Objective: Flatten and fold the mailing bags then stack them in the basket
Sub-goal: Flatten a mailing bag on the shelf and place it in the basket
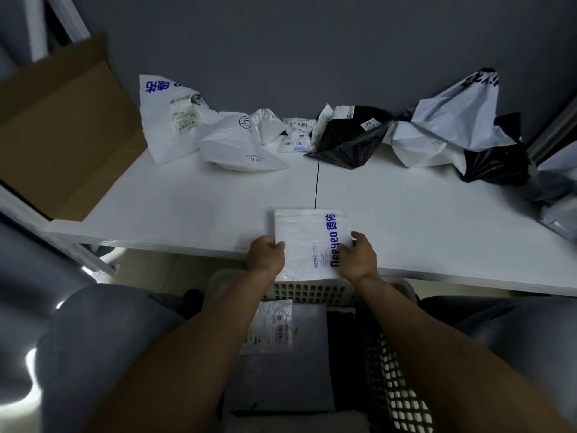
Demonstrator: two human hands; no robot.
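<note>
Pinching the folded white mailing bag [307, 239] on the table [187, 207]: my left grip [267, 254] and, seemingly, my right grip [359, 257].

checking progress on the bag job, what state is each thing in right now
white plastic mailing bag with blue print, folded flat, at the white table's near edge
left hand, grips the bag's left edge
right hand, holds its right edge
white perforated plastic basket, below the table edge, holds flat folded bags
black dotted plastic bag, crumpled, unfolded
brown cardboard box, open
</note>
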